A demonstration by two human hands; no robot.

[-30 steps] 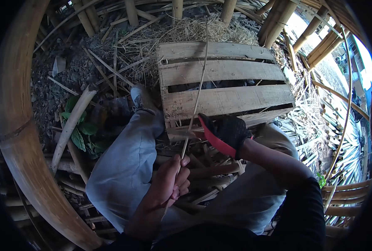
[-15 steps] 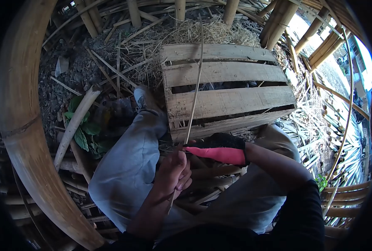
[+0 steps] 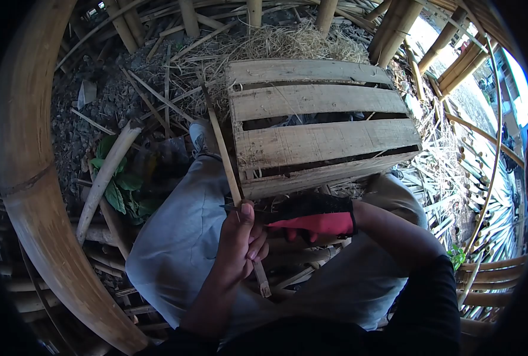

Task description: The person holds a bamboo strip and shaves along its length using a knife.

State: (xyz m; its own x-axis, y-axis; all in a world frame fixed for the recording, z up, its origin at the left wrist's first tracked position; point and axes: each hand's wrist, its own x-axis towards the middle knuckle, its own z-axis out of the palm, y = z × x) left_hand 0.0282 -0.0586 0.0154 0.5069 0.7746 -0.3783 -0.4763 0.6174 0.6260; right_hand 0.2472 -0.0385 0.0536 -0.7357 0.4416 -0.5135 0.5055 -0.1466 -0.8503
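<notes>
The person's left hand is closed in a fist around a long, slim strip, the thumb lying up along it. The strip looks like split bamboo or wood: pale tan above the fist, narrow and straight-edged, darkening to brown towards its far tip, with a blunt, squared near end showing below the fist. It is above the lap, between the knees at its lower part, and passes just left of the slatted wooden crate.

Its long axis runs steeply from lower right to upper left; the far end points away from the body and slightly left, the near end back towards the lap. The right hand, in a black and red glove, is just beside the left fist, its lower fingers curled. A dark, narrow point shows by the left thumb, perhaps a blade, but whether the glove grips it cannot be told.
</notes>
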